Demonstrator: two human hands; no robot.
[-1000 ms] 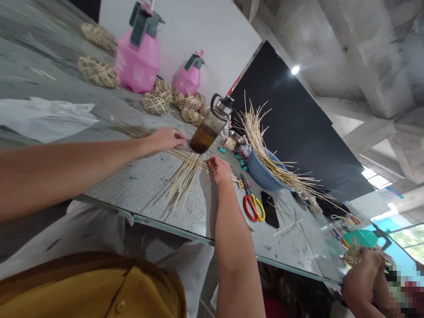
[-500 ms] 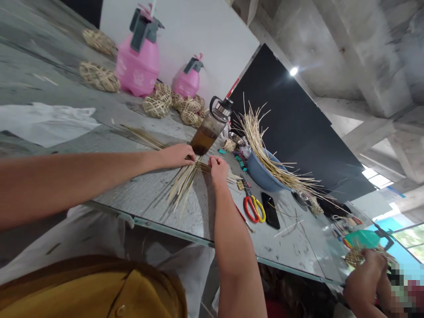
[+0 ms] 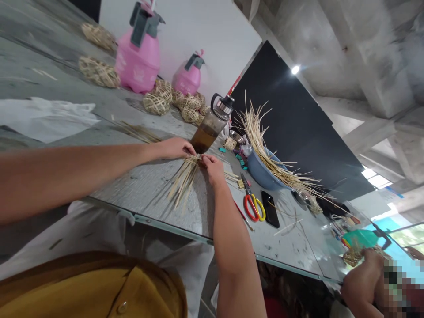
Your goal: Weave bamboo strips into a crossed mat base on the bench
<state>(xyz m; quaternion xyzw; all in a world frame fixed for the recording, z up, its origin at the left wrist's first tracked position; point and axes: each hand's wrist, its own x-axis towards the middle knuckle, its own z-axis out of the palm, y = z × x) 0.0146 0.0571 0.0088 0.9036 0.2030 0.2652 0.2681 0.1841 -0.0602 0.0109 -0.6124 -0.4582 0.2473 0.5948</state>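
Observation:
Thin pale plant strips [image 3: 183, 179] lie crossed on the grey table, one fan of them spreading toward me and others running out to the left and right. My left hand [image 3: 179, 148] has its fingers closed on the strips at the far left of the crossing. Close by on the right, my right hand [image 3: 213, 168] pinches strips between thumb and forefinger. The fingertips of both hands nearly meet at the crossing and hide part of it. Just behind stands a bottle of brown liquid [image 3: 205, 137].
Scissors with red and yellow handles [image 3: 254, 206] and a black phone [image 3: 270, 209] lie to the right. A blue basin [image 3: 261, 172] holds long strips. Pink spray bottles [image 3: 138, 59] and woven balls [image 3: 157, 102] stand behind. At far right, another person's hand [image 3: 371, 260] holds woven work.
My right hand has moved left, closer to my left hand at the crossing. My left hand has shifted slightly up. The table things stay in place.

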